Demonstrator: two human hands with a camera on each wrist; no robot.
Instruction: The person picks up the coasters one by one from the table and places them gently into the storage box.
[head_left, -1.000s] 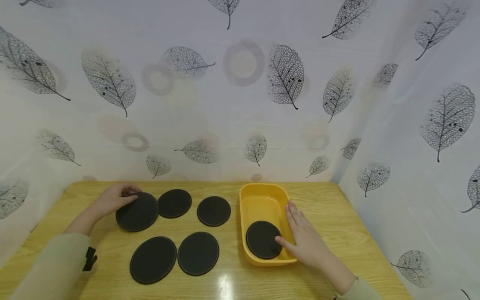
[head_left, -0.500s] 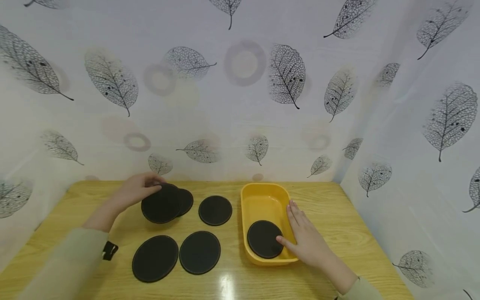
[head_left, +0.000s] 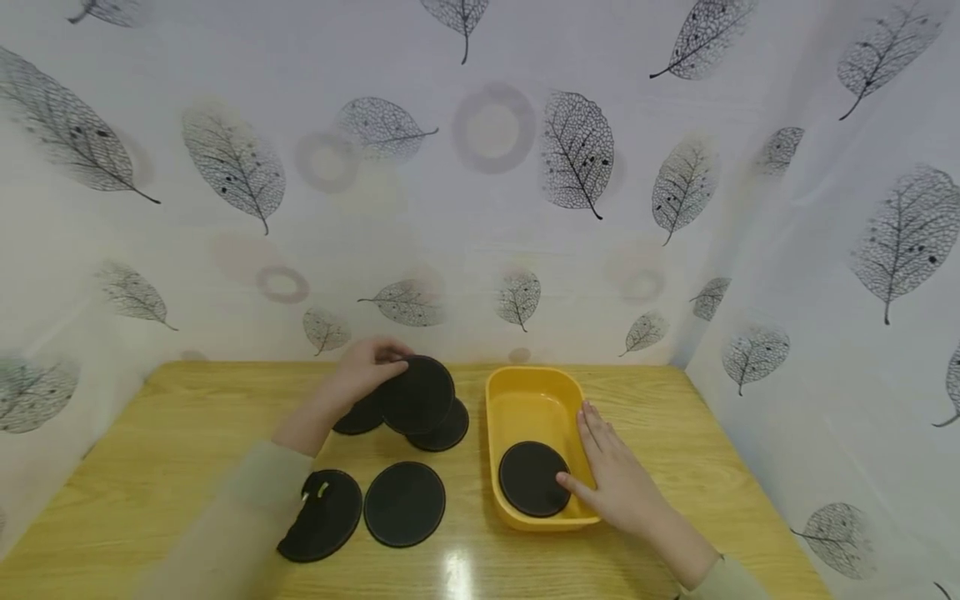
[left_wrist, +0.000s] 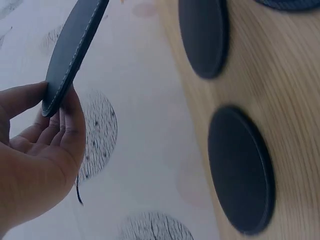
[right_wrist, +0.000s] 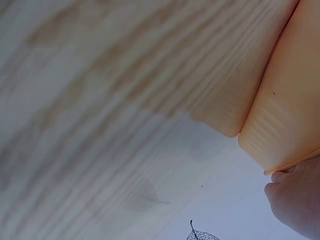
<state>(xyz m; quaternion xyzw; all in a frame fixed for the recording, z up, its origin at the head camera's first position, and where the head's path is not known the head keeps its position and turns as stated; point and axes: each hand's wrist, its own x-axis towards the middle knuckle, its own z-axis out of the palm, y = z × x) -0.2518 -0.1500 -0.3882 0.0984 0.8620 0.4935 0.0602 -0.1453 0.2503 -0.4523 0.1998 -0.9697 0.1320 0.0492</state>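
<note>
My left hand (head_left: pixel 367 372) pinches a round black stitched-edge coaster (head_left: pixel 418 396) at its upper left edge. In the left wrist view the thumb is on one face of this coaster (left_wrist: pixel 70 57) and the fingers on the other. It overlaps two coasters in the head view, one at its left (head_left: pixel 360 417) and one at its lower right (head_left: pixel 444 429). My right hand (head_left: pixel 622 482) rests along the right rim of a yellow plastic tub (head_left: pixel 528 408), fingers straight. Its thumb reaches over the rim to the edge of a black coaster (head_left: pixel 532 479) inside the tub.
Two more black coasters lie on the wooden table (head_left: pixel 195 450) in front, one (head_left: pixel 405 504) in plain sight and one (head_left: pixel 330 521) partly behind the left sleeve (head_left: pixel 247 508). A leaf-patterned wall covering (head_left: pixel 420 208) stands behind and beside the table.
My left hand has carried the coaster rightward from the far left of the table, passing over one coaster to a second nearer the tub. The right hand has stayed at the tub.
</note>
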